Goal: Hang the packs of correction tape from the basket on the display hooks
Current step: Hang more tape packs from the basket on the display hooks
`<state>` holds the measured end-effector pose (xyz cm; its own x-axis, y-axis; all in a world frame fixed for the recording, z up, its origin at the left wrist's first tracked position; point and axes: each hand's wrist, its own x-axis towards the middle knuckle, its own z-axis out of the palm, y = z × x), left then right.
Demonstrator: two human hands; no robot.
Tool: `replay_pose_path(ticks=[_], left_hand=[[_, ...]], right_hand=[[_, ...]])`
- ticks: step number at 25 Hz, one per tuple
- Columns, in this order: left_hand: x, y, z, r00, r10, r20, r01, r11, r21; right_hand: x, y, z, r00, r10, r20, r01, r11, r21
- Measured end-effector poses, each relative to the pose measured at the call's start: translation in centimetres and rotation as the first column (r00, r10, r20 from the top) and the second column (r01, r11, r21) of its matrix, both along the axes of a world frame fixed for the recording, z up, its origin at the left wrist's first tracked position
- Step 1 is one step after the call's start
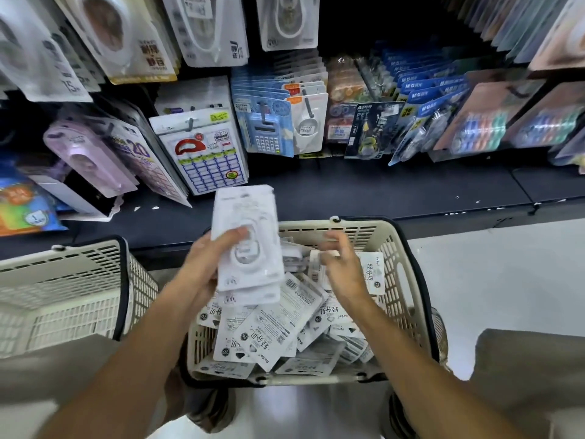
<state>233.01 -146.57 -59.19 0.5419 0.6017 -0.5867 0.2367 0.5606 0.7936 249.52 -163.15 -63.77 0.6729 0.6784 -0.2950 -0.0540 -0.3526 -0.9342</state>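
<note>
The left hand grips a small stack of white correction tape packs, thumb across the front, fingers hidden behind; the stack stands nearly upright above the far left rim of the basket, its top edge reaching over the dark shelf ledge below the display. The right hand hovers just beside it over the basket, fingers loosely curled and blurred, so I cannot tell whether it pinches a pack or holds nothing. More packs lie heaped in the basket, many face down with barcodes showing, overlapping so their edges are hard to separate. A second cream basket sits close to the left, cut off by the frame edge. Between the held stack and the hanging goods there is open room above the ledge. On the display hooks, a red-and-blue label card hangs straight behind the stack, a calculator pack to its right, and larger correction tape cards higher up, blurred. The hooks themselves are mostly covered by the cards. The white floor lies open right of the basket
</note>
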Motion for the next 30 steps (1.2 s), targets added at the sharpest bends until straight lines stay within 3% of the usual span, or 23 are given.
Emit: replay_pose_path(ticks=[1,2,3,4,6,7,10,12,13,15,17,19,21,23,27,30], left_hand=[[-0.8,0.9,-0.1,0.998,0.054,0.012,-0.054,0.998,-0.031],[-1.5,1.4,-0.3,0.996,0.085,0.023,-0.083,0.994,-0.067],[-2.2,1.7,-0.8,0.993,0.105,0.048,-0.100,0.989,-0.105],[-2.7,1.7,-1.4,0.989,0.118,0.088,-0.105,0.985,-0.140],[-3.6,1.5,-2.2,0.979,0.129,0.157,-0.101,0.979,-0.175],[-3.6,1.4,-2.3,0.974,0.146,0.171,-0.113,0.975,-0.191],[-3.1,1.7,-2.3,0.959,0.263,0.105,-0.258,0.964,-0.058],[-2.8,2.2,-2.2,0.927,0.363,0.089,-0.371,0.923,0.100],[-2.7,2.3,-2.0,0.911,0.403,0.092,-0.412,0.901,0.133],[-2.9,2.5,-2.2,0.899,0.436,0.035,-0.435,0.881,0.187],[-3.1,2.3,-2.6,0.928,0.367,-0.067,-0.342,0.907,0.244],[-2.7,1.2,-3.1,0.956,0.242,-0.166,-0.193,0.946,0.262],[-2.0,-0.3,-3.9,0.975,0.116,-0.192,-0.071,0.972,0.225],[-1.3,-1.5,-4.7,0.989,0.017,-0.148,0.003,0.991,0.137],[-0.4,-2.6,-5.2,0.997,-0.067,0.027,0.070,0.988,-0.136],[0.4,-2.6,-5.1,0.998,-0.034,0.052,0.039,0.994,-0.100]], right_hand=[[-0.1,-1.2,-1.8,0.868,0.346,0.355,-0.263,0.928,-0.263],[-0.9,-2.0,-3.6,0.591,0.647,0.483,-0.401,0.754,-0.519],[-2.3,-2.5,-5.0,0.369,0.793,0.484,-0.428,0.607,-0.669],[-3.8,-2.7,-6.3,0.227,0.831,0.508,-0.422,0.554,-0.718],[-5.3,-2.5,-7.6,0.111,0.784,0.611,-0.471,0.583,-0.662],[-4.7,-2.4,-7.4,0.159,0.741,0.652,-0.512,0.627,-0.587],[-0.5,-1.9,-4.5,0.647,0.529,0.550,-0.466,0.845,-0.264],[2.6,-2.3,-2.9,0.922,0.292,0.254,-0.282,0.956,-0.076],[3.9,-2.7,-2.5,0.978,0.180,0.104,-0.178,0.984,-0.030],[4.8,-3.5,-2.5,0.996,0.034,-0.081,-0.038,0.998,-0.047],[4.0,-3.6,-2.8,0.965,-0.051,-0.259,0.034,0.997,-0.072],[2.7,-2.7,-2.6,0.880,-0.065,-0.470,0.055,0.998,-0.036],[1.4,-1.3,-1.7,0.825,-0.038,-0.564,0.010,0.999,-0.052],[0.1,0.5,-0.5,0.853,-0.032,-0.521,-0.042,0.991,-0.130],[-2.4,2.8,1.6,0.973,-0.035,-0.229,-0.023,0.969,-0.247],[-3.2,2.6,3.2,0.961,0.062,-0.269,-0.108,0.981,-0.159]])
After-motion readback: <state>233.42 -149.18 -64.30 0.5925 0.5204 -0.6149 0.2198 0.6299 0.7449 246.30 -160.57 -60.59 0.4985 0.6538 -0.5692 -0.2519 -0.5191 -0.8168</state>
